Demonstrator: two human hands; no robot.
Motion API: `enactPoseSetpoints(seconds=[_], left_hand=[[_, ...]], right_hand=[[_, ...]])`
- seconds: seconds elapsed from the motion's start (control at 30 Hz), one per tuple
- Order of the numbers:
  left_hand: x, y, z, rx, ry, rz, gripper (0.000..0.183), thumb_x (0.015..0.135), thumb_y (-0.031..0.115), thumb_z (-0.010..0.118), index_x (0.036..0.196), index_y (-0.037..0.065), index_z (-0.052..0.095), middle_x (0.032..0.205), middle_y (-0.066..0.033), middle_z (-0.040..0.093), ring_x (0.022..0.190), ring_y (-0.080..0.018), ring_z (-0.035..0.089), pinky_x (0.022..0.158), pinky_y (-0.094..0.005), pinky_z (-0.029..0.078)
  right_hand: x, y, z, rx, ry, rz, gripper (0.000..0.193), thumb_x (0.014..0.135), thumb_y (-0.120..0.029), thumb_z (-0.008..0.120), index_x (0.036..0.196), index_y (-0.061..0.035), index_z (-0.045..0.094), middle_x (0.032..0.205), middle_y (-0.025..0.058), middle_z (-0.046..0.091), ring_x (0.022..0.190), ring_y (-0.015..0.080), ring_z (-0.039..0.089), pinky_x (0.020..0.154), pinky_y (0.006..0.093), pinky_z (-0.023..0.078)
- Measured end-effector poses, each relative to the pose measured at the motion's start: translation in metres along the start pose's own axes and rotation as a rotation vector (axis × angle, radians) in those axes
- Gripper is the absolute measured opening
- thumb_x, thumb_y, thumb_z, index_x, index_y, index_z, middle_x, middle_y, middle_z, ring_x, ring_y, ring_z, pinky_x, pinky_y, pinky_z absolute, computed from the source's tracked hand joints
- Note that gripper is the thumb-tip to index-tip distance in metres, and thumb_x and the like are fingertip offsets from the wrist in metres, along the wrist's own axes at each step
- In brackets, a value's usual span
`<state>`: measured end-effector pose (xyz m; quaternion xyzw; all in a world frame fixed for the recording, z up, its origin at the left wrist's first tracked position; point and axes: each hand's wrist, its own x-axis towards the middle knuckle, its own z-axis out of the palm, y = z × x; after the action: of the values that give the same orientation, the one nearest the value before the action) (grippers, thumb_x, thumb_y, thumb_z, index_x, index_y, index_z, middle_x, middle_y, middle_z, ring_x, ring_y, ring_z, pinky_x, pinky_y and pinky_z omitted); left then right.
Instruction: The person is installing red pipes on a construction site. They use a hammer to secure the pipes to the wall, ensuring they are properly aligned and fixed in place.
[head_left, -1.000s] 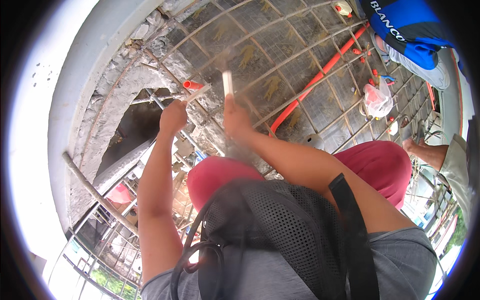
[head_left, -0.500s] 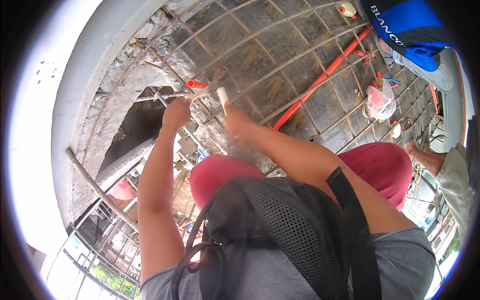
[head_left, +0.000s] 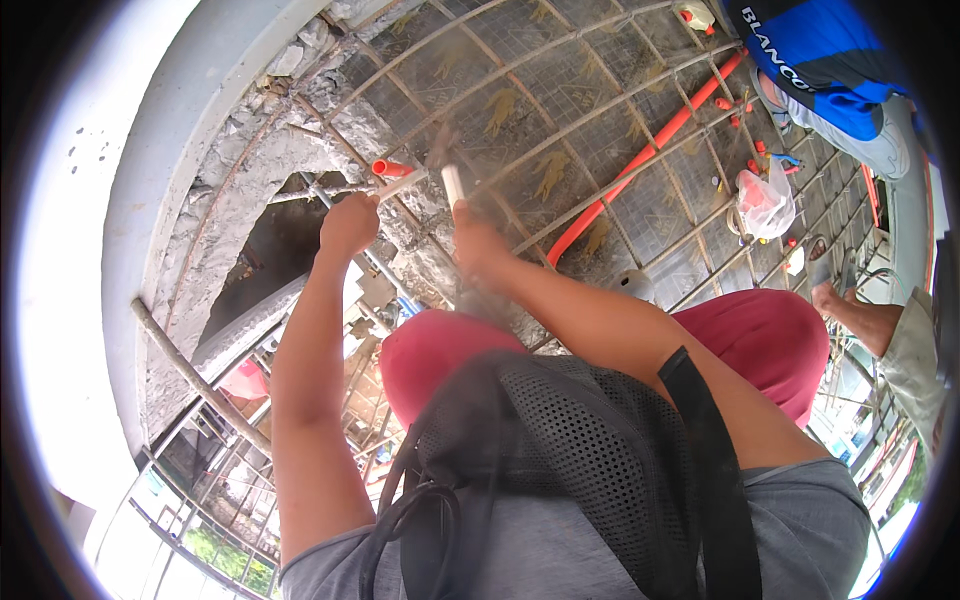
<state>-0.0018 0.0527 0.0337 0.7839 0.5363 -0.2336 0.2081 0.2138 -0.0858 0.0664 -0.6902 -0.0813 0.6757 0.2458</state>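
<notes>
My left hand (head_left: pixel 350 224) is closed around one end of a flat, pale strip (head_left: pixel 404 185) that points to the right, just below a short orange pipe stub (head_left: pixel 391 168). A little to its right, my right hand (head_left: pixel 480 243) grips a white stick-like piece (head_left: pixel 453 184), which points upward and slightly left. Its kind is not plain. The tips of the strip and the white piece come close together, apart by a small gap. Both hands are over the broken concrete edge (head_left: pixel 400 235) and the rebar beside it.
A rebar grid (head_left: pixel 570 140) lies over dark panels, with a long orange pipe (head_left: pixel 640 160) through it. A plastic bag (head_left: pixel 765 205) sits at right, near a co-worker in blue (head_left: pixel 810 60) and another person's foot (head_left: pixel 828 298). A dark hole (head_left: pixel 275 245) opens at left.
My right hand and the white piece have shifted slightly, the piece's top now a little further right. My left hand stays nearly in place with the strip.
</notes>
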Motion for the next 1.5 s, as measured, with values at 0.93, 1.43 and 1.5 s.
enactPoseSetpoints(seconds=[0.93,1.43,1.5], left_hand=[[-0.123,0.007,-0.309,-0.821,1.229,0.242,0.034,0.115,0.031,0.056,0.132,0.002,0.06,0.097,-0.0026,0.068,0.085,-0.0086,0.058,0.078,-0.0276,0.051],[-0.037,-0.028,-0.416,-0.801,1.3,0.112,0.053,0.118,0.05,0.041,0.105,0.001,0.058,0.088,-0.021,0.068,0.084,-0.0372,0.067,0.081,-0.0481,0.052],[-0.036,-0.034,-0.417,-0.832,1.269,0.126,0.053,0.118,0.049,0.041,0.105,0.001,0.059,0.091,-0.0218,0.069,0.087,-0.0376,0.068,0.083,-0.0482,0.053]], right_hand=[[-0.098,-0.199,-0.022,0.06,-0.398,-1.197,0.067,0.11,-0.072,0.04,0.093,-0.0087,0.05,0.062,-0.0019,0.046,0.048,0.0083,0.046,0.048,0.0289,0.045],[-0.154,-0.352,0.06,-0.085,-0.236,-2.035,0.076,0.108,-0.071,0.049,0.109,0.0023,0.068,0.074,0.0076,0.066,0.069,0.0191,0.064,0.064,0.0404,0.05],[-0.157,-0.389,0.078,-0.432,-0.054,-1.715,0.082,0.106,-0.075,0.048,0.106,0.0035,0.071,0.075,0.0143,0.068,0.071,0.0274,0.069,0.067,0.0433,0.053]])
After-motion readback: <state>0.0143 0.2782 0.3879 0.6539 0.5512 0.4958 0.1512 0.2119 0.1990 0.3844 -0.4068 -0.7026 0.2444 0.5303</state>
